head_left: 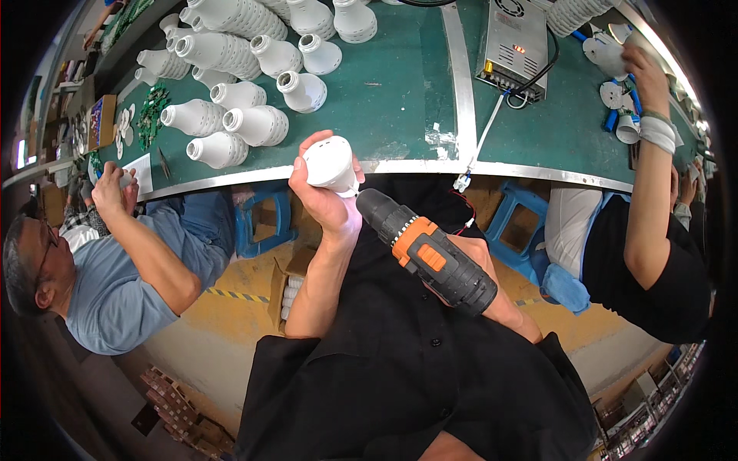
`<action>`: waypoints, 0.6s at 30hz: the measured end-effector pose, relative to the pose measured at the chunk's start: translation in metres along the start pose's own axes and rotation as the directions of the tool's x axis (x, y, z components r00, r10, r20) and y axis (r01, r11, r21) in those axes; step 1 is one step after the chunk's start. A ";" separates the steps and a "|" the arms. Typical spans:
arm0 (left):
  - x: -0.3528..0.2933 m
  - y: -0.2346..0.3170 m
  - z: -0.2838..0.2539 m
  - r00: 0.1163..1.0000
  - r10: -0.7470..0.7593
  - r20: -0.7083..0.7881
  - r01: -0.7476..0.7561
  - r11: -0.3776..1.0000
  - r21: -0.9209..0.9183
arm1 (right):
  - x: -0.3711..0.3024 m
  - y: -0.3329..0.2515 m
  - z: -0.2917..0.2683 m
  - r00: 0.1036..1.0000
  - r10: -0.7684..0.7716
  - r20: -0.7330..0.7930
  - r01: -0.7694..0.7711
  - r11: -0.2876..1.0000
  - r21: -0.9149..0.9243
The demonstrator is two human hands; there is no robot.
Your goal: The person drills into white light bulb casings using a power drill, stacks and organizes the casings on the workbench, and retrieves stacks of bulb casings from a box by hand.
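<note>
My left hand (pixel 332 203) is wrapped round a white plastic lamp housing (pixel 330 163), lifted at the table's front edge. My right hand (pixel 477 265) grips a black and orange cordless drill (pixel 427 253), mostly hidden behind its body. The drill's chuck points up and left, and its tip is at the lower side of the lamp housing, with a light shining there. Whether the tip touches the housing I cannot make out. Beyond my left hand, several similar white housings (pixel 300 92) lie or stand on the green table, many nested in rows.
A metal power supply box (pixel 513 54) with cables stands on the green table (pixel 384 115), right of a metal strip. Seated co-workers are on my left (pixel 138 269) and right (pixel 646 261). Blue stools (pixel 265 223) stand below the table edge. Green circuit boards (pixel 154 115) lie at the left.
</note>
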State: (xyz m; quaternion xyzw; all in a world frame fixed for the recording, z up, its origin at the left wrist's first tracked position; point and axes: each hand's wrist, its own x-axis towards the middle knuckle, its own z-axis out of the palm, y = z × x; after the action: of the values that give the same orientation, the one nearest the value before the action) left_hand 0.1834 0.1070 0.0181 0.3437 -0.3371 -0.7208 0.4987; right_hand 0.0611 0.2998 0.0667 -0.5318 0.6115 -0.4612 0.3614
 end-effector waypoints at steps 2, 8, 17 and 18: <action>-0.001 -0.001 -0.002 0.999 0.001 0.052 0.000 1.000 -0.007 | 0.000 0.001 0.000 1.000 -0.002 0.009 0.002 1.000 -0.019; -0.005 0.000 0.003 0.999 0.007 0.041 -0.007 1.000 -0.014 | 0.003 -0.003 0.004 0.999 0.000 -0.040 0.000 1.000 0.011; -0.004 -0.001 0.004 0.999 -0.007 0.032 0.008 1.000 -0.015 | 0.002 -0.004 0.003 0.999 -0.003 -0.035 0.003 1.000 0.011; -0.003 0.000 0.003 0.999 -0.005 0.047 0.005 1.000 -0.003 | 0.001 -0.005 0.002 0.999 -0.003 -0.036 0.003 1.000 0.010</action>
State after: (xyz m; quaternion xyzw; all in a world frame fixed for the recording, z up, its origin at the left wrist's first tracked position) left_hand 0.1815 0.1106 0.0199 0.3266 -0.3468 -0.7305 0.4894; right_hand 0.0646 0.2984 0.0707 -0.5226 0.6145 -0.4744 0.3524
